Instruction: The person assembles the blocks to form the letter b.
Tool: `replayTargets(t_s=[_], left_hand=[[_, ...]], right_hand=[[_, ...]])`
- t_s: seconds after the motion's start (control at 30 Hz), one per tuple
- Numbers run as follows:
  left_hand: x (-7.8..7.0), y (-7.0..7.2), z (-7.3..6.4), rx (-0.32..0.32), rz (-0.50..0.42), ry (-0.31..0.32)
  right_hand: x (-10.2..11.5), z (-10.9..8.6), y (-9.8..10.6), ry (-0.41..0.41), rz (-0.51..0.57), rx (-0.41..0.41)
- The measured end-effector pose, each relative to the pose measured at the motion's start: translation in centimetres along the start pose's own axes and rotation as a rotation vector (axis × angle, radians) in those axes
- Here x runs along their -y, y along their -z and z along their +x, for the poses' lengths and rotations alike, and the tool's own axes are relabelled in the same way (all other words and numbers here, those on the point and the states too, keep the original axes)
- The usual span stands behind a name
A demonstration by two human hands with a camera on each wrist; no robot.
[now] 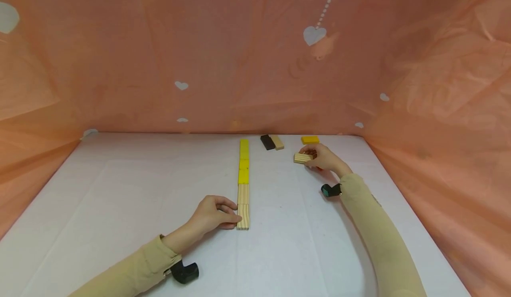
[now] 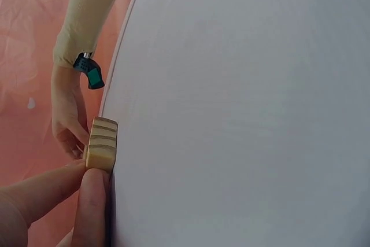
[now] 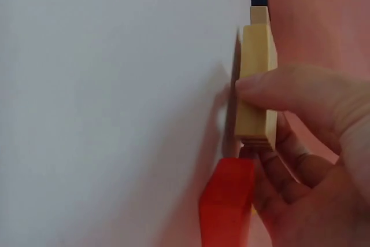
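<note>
from here i see the right hand (image 1: 326, 158) gripping a wooden block (image 1: 302, 158) near the yellow block (image 1: 310, 140), the left hand (image 1: 211, 215) pinching the row's near end block (image 1: 244, 221), both probably light, stiff, hardly slippery, best held mid-side.
</note>
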State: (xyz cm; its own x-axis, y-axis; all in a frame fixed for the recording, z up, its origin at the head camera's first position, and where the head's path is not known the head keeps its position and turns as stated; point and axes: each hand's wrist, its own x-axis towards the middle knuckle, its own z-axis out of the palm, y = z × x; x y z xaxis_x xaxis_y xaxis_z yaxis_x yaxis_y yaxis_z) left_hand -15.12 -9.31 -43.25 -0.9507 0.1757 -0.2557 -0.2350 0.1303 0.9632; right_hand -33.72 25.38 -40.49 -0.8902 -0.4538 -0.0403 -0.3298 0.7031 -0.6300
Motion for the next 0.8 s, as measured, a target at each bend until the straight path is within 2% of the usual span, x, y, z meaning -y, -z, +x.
replayTargets(t_s=[0.2, 0.37, 0.53, 0.8], left_hand=[[0.1, 0.0, 0.0, -0.003, 0.009, -0.003], [0.2, 0.1, 0.0, -0.009, 0.014, -0.005], [0.2, 0.1, 0.1, -0.005, 0.018, -0.006], [0.2, 0.1, 0.2, 0.006, -0.005, -0.004]], right_hand=[[0.7, -0.6, 0.6, 0.040, -0.008, -0.028], [1.7, -1.3, 0.9, 0.071, 0.040, -0.059], [2.8, -1.8, 0.7, 0.142, 0.078, -0.053], [4.4, -2.3, 0.3, 0.197, 0.045, -0.066]])
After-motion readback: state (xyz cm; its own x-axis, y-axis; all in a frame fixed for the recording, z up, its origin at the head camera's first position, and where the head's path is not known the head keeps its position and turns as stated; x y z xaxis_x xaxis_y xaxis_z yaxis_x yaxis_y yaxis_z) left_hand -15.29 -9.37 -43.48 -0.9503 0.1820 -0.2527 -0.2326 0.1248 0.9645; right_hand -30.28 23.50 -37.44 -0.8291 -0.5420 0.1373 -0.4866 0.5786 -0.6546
